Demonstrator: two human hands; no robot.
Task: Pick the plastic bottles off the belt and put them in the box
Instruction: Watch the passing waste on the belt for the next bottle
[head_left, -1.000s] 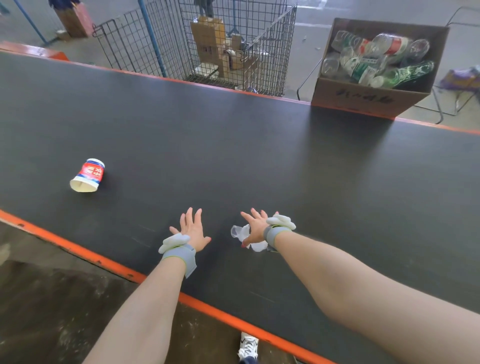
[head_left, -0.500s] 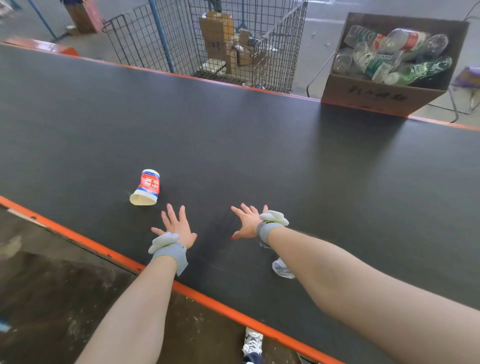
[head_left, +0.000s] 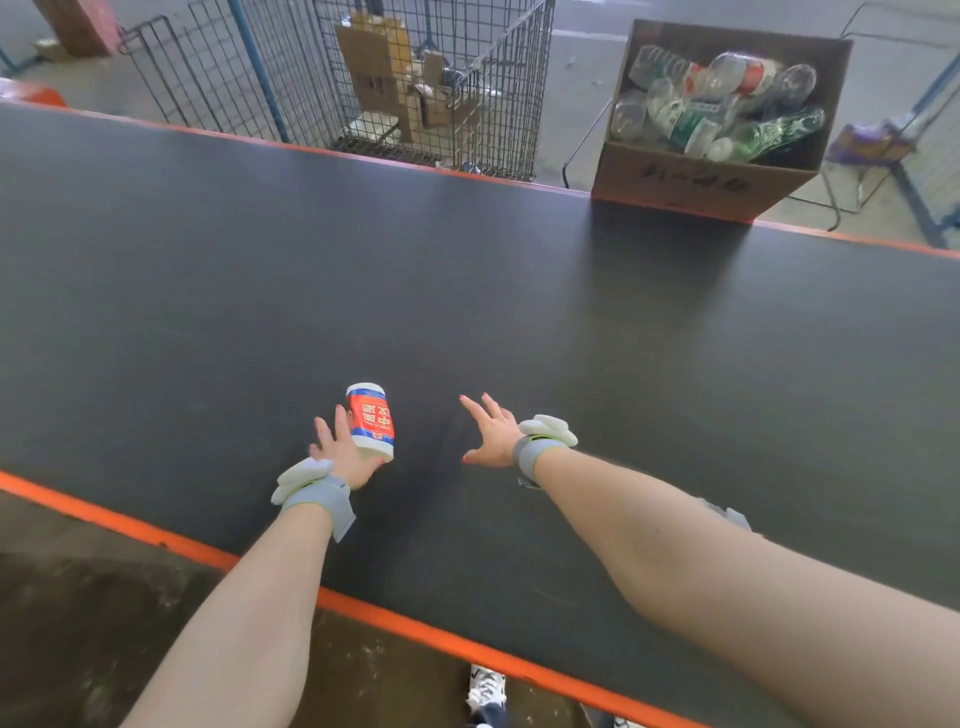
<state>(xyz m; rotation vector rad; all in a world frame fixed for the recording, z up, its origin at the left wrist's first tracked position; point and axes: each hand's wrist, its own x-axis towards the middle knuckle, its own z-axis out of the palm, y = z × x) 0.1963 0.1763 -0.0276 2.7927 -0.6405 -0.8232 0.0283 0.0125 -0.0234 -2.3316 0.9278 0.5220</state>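
Black, matte and faintly scuffed, the belt runs between two orange edge strips, one near and one far. Two bare forearms reach over the near edge, each with one grey wrist strap bearing a white padded piece.

Left hand: fingers extended, thumb passing under the lower rim of one cup, which it touches; whether the fingers close round the cup cannot be told. The cup is a tapered paper cylinder, white with a red and blue printed band, lying on its side near the belt's near edge, its wide mouth toward the wrist.

Right hand: fingers spread and straight, palm down over bare belt, holding nothing, apart from the cup.

One clear crumpled bottle shows only as a small grey-clear sliver behind the right forearm, on the belt toward its near edge; most of it is hidden.

One brown corrugated cardboard box stands open at the belt's far edge, toward the right, filled with clear plastic bottles, some with green labels and some with red; their number cannot be counted. One wire-mesh cage with blue posts stands beyond the far edge, holding cardboard pieces. One white shoe shows on the floor below the near edge.
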